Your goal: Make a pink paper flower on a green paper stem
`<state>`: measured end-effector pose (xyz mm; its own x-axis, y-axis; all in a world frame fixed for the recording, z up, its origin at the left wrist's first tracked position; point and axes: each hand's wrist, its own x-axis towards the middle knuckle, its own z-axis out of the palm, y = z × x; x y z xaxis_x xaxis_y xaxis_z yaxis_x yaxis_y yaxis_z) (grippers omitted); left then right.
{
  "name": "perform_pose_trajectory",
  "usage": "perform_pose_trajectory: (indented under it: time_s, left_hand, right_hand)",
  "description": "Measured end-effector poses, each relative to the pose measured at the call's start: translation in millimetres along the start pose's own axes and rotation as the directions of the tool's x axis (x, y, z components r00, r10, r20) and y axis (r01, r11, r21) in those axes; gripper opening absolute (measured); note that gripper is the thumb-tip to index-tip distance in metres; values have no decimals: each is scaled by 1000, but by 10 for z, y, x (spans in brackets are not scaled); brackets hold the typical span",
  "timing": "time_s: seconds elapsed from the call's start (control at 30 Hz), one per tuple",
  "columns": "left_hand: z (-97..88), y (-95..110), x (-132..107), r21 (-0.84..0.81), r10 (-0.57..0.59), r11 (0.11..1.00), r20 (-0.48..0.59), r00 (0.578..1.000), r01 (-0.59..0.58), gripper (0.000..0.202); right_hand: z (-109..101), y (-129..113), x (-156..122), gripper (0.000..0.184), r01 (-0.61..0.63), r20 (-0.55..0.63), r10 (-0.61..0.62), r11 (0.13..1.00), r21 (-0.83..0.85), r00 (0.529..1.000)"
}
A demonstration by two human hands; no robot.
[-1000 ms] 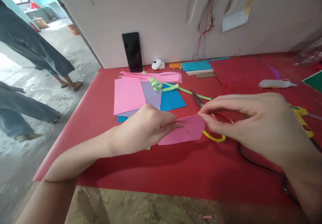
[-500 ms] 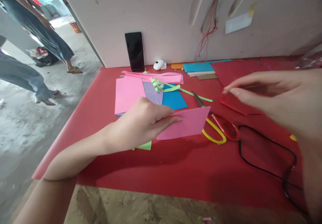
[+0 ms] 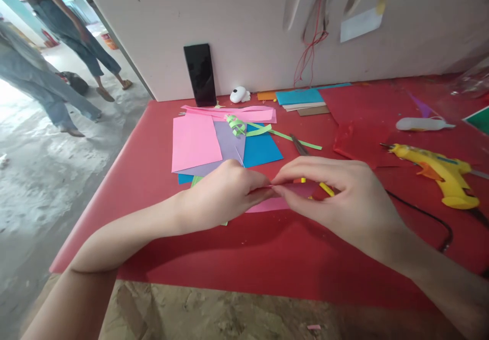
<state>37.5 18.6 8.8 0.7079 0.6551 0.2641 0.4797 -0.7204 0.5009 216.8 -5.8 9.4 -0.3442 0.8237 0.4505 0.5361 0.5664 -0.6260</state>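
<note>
Head view: the left hand (image 3: 229,192) has a narrow grip, pinching the upper edge of a deep pink paper (image 3: 267,206) above the red desk (image 3: 244,258); the right hand (image 3: 336,190) pinches that edge just beside it. Markings on the yellow glue gun (image 3: 435,169), right of both, and the orange tub (image 3: 109,40) are too small or blurred to read.

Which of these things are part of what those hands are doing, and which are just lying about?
Seem part of it:
- pink paper piece, pinched by left hand and right hand
- perhaps scissors, partly hidden behind the right hand

Seem just lying about:
- yellow glue gun
- black smartphone, propped up
- curled green paper strip
</note>
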Motion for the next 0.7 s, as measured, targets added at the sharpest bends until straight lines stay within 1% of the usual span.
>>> perform_pose_trajectory:
  time_s: [0.1, 0.23, 0.33, 0.43, 0.53, 0.63, 0.7]
  left_hand:
    - [36, -29, -8, 77, 1, 997, -63, 998, 3, 35]
    - [79, -29, -46, 141, 111, 986, -137, 984, -92, 38]
    - [91, -29, -63, 203, 218, 963, -196, 956, -178, 45]
    - [66, -27, -66, 277, 283, 938, -256, 924, -210, 47]
    - [13, -13, -60, 314, 264, 934, -292, 919, -168, 42]
    - [-36, 1, -53, 300, 235, 943, -296, 926, -144, 39]
    - [-70, 10, -52, 278, 208, 952, -294, 933, -125, 38]
  right_hand:
    - [44, -11, -22, 15, 1, -29, -1, 1000, -5, 1000]
    - [74, -37, -35, 18, 1, -46, 0, 1000, 13, 999]
    - [39, -44, -33, 18, 8, -63, -7, 1000, 9, 998]
    - [-37, -24, -17, 15, -21, -105, 18, 999, -30, 994]
    - [-120, 19, 9, 13, -100, -134, 92, 993, -55, 987]
    - [-196, 80, 35, 10, -156, -111, 151, 987, -43, 982]
    - [-253, 137, 50, 9, -180, -109, 172, 981, -68, 979]
